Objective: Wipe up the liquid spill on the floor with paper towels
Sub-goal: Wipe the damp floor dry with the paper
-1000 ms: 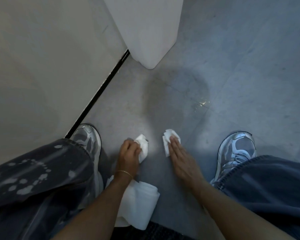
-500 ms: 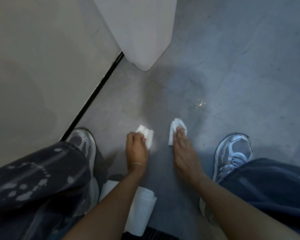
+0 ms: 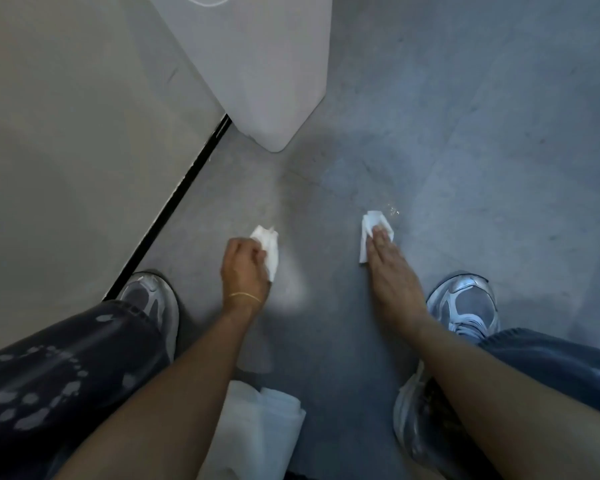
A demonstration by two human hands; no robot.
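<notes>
A grey floor [image 3: 465, 133] is seen from above, and a white block [image 3: 274, 98] with a rounded corner is stood on it at the top of the view. The spill [image 3: 392, 212] is seen as a small glinting wet patch on the floor, below and to the right of the white block. A folded paper towel [image 3: 368, 233] is laid on the floor there too, with its far edge just beside the wet patch. It is pressed down by the right hand [image 3: 392, 271], whose fingers are kept straight and flat on the paper; nothing is enclosed by that grip.

Almost straight below the white block, the left hand [image 3: 245, 268] is held with its grip closed: the fingers are curled round a crumpled paper towel [image 3: 271, 251], which sticks out past the knuckles. Whether this towel touches the floor cannot be told. A thin gold bracelet [image 3: 245, 295] is worn at that wrist.

Farther below the white block, at the bottom edge, a white bundle of paper towels [image 3: 267, 427] is laid on the floor between the forearms and is partly hidden by the left one. A silver left shoe [image 3: 153, 303] and a silver right shoe [image 3: 465, 306] are planted below the block, outside the hands, under dark trousers [image 3: 49, 393] marked with pale spots. To the left of the white block, a beige wall [image 3: 66, 133] is met by the floor along a black strip [image 3: 174, 209].
</notes>
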